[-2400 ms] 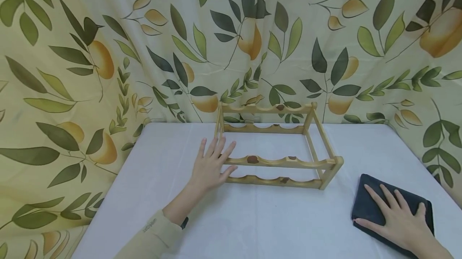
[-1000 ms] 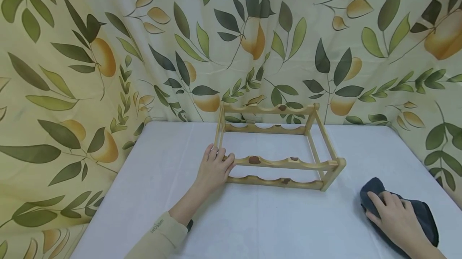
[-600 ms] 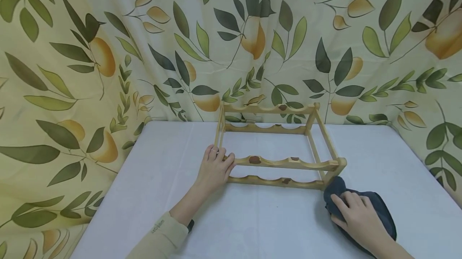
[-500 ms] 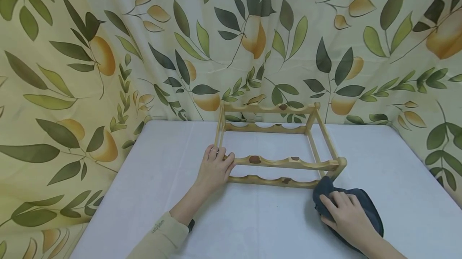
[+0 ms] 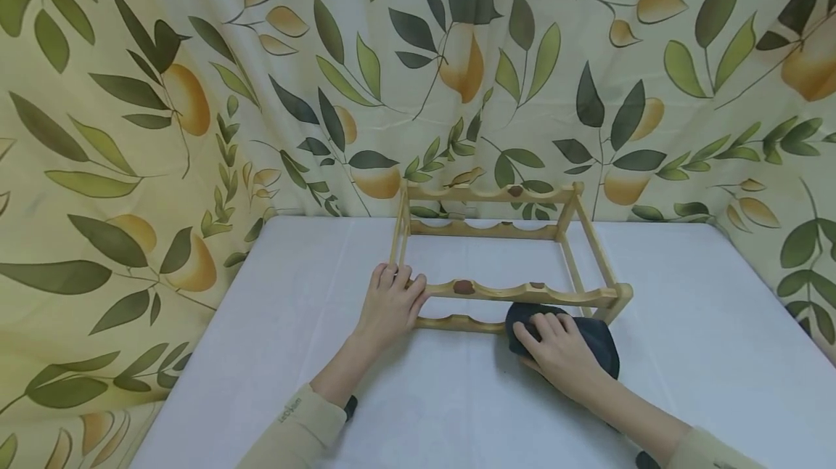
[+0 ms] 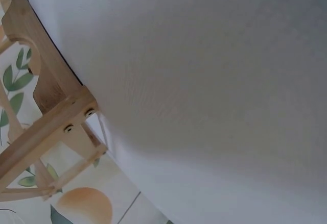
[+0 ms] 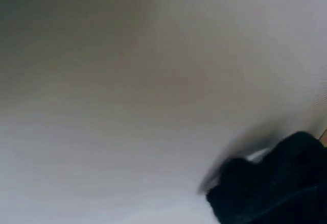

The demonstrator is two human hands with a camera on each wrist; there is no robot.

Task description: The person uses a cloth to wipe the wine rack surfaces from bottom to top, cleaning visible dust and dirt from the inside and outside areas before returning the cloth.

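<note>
A light wooden wine rack (image 5: pixel 525 296) with scalloped rails and dark brown marks on them stands on the table. My left hand (image 5: pixel 387 306) grips its front left corner, fingers bent over the upper rail. In the left wrist view, part of the rack's frame (image 6: pixel 64 94) with screw heads shows at the left. My right hand (image 5: pixel 560 351) holds a bunched dark blue cloth (image 5: pixel 599 342) against the right part of the lower front rail, hiding that stretch. The right wrist view catches the cloth (image 7: pixel 278 193) blurred in its lower right corner.
The table (image 5: pixel 313 266) has a white cover. Behind it and along the left side hangs a curtain (image 5: pixel 294 91) printed with leaves and orange fruit, close to the rack's back.
My left hand, first spread over the rack, has curled onto its corner. My right hand, first flat on the cloth, has bunched it and carried it left to the front of the rack.
</note>
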